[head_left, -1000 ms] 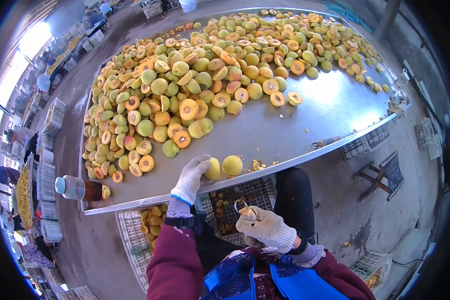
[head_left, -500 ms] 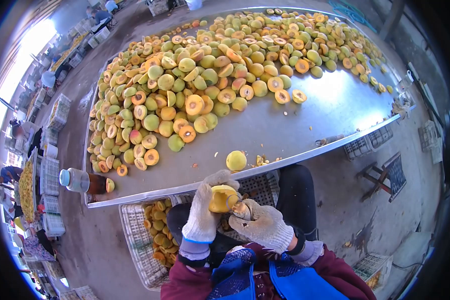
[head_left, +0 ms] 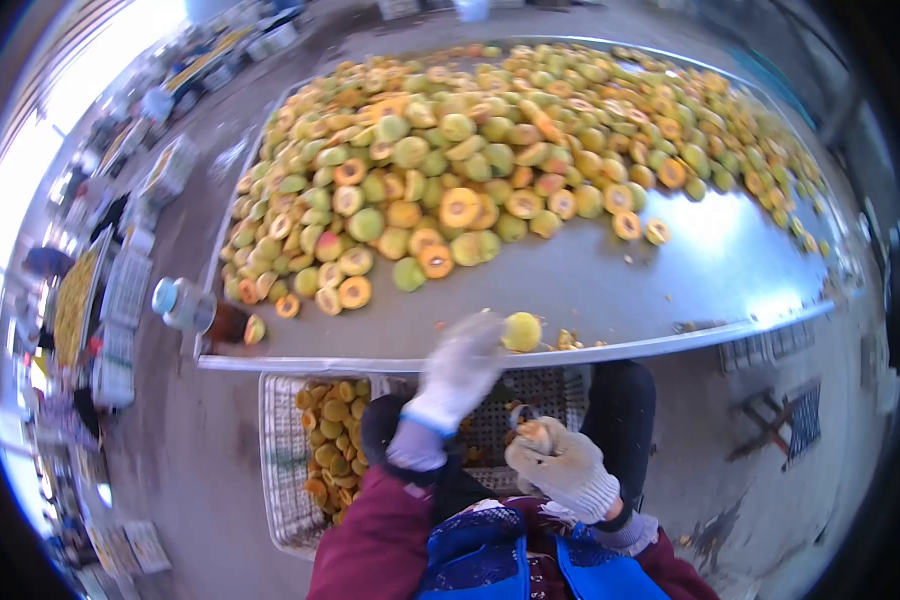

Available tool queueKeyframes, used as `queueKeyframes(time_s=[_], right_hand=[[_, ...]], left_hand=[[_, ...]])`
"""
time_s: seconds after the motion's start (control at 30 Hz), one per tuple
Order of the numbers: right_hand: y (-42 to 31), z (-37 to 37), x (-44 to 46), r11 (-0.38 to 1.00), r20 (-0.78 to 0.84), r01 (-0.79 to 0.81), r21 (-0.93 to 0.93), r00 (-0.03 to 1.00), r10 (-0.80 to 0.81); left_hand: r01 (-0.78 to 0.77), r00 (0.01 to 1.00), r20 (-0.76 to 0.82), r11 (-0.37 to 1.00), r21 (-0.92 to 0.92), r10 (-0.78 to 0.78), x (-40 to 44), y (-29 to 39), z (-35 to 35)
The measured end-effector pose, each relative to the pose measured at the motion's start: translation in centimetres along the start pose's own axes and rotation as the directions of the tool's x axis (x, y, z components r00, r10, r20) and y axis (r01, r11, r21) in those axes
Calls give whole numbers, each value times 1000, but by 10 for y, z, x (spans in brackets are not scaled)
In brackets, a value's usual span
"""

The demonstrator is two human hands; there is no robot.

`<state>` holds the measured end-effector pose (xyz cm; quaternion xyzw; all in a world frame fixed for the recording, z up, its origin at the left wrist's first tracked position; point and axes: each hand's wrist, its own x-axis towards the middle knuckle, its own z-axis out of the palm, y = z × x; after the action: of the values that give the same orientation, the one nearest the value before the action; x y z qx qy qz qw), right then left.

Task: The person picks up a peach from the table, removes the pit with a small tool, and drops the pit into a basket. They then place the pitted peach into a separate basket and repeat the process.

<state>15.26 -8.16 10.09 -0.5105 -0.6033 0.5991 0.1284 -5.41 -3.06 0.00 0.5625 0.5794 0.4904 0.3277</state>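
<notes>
My left hand (head_left: pixel 458 372), in a pale work glove, is blurred at the table's near edge. It reaches beside a yellow peach (head_left: pixel 523 332) lying there; whether it touches the fruit is unclear, and its fingers are smeared. Lower right, my gloved right hand (head_left: pixel 565 468) is closed around the handle of a pitting tool with a metal loop (head_left: pixel 520 412). Beyond both hands, a big heap of halved peaches (head_left: pixel 410 152), many with the cut face up, covers much of the metal table (head_left: pixel 590 265).
A plastic crate (head_left: pixel 278 500) holding peach halves stands below the table's edge, with another crate (head_left: pixel 570 395) between my knees. A bottle of dark liquid (head_left: pixel 200 310) lies on the table's left corner. A folding stool (head_left: pixel 785 420) stands right. People work at tables far left.
The hollowed peach half has left my left hand, which has moved forward to the table's edge. My right hand has drawn away from it with the tool. The view has shifted.
</notes>
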Motion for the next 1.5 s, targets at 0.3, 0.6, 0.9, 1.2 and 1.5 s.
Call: queueKeyframes(time_s=[0.3, 0.6, 0.9, 1.2, 1.5], right_hand=[[10, -15, 1, 992, -61, -109, 70, 992, 113], [1, 2, 9, 981, -20, -78, 179, 996, 82], [-30, 23, 10, 969, -19, 36, -243, 999, -42], [-41, 27, -1, 892, -72, 155, -424, 976, -204], [-41, 15, -14, 838, -27, 187, -513, 972, -234]], left_hand=[[40, 897, 278, 690, 722, -343, 66, 21, 37], [460, 885, 179, 865, -200, -429, 40, 9, 8], [322, 857, 215, 161, -933, -468, -43, 85, -31], [410, 880, 230, 422, -809, -415, -66, 104, -36], [400, 907, 212, 587, -704, -364, -70, 132, -31]])
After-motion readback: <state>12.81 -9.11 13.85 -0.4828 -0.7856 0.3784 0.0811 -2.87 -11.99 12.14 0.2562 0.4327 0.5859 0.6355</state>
